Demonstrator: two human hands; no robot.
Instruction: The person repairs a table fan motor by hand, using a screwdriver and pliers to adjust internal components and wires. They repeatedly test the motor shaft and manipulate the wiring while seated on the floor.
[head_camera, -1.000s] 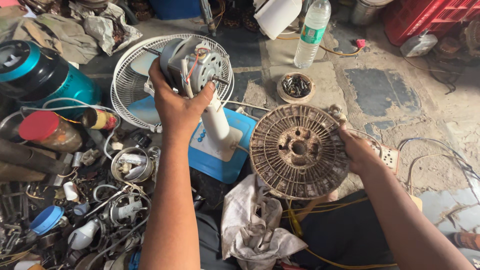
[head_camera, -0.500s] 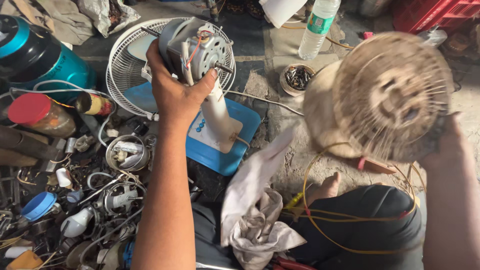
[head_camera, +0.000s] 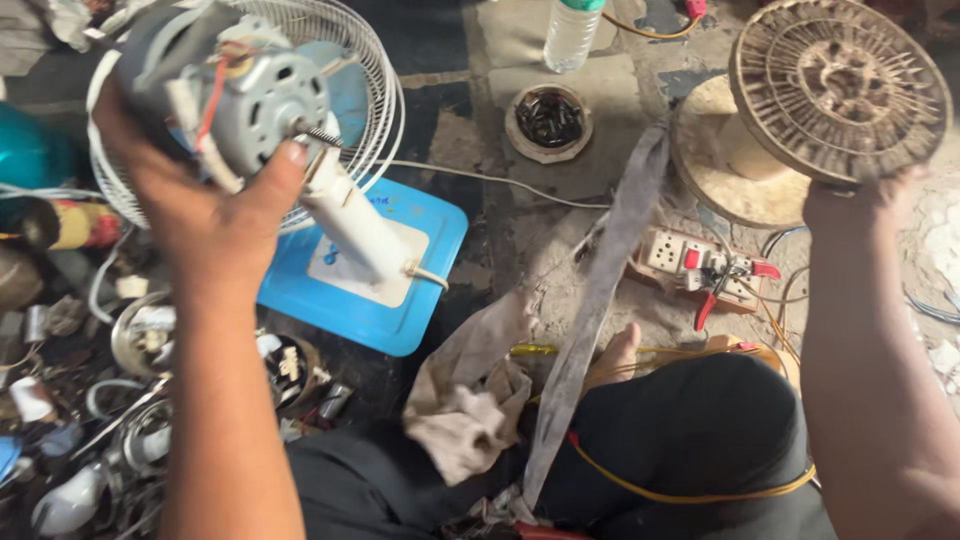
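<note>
My left hand (head_camera: 205, 215) grips the grey motor head (head_camera: 255, 95) of a table fan at the upper left. The fan's white neck (head_camera: 350, 215) runs down to a blue and white base (head_camera: 370, 270) on the floor, and its white wire guard (head_camera: 350, 70) sits behind the motor. My right hand (head_camera: 860, 205) holds a large dirty brown spool (head_camera: 835, 85) by its lower rim, raised at the upper right. The spool's far flange (head_camera: 715, 170) looks pale and dusty.
A heap of metal parts and wires (head_camera: 110, 400) lies at the lower left. A small bowl of dark bits (head_camera: 548, 120), a clear plastic bottle (head_camera: 572, 30), a white socket board with red pliers (head_camera: 710, 270), a grey strap (head_camera: 600, 290) and a crumpled rag (head_camera: 470, 400) surround my dark-clothed knees.
My right hand has lifted the spool up and to the right and turned it edge-on. The left hand keeps its hold on the fan motor, which now looks closer.
</note>
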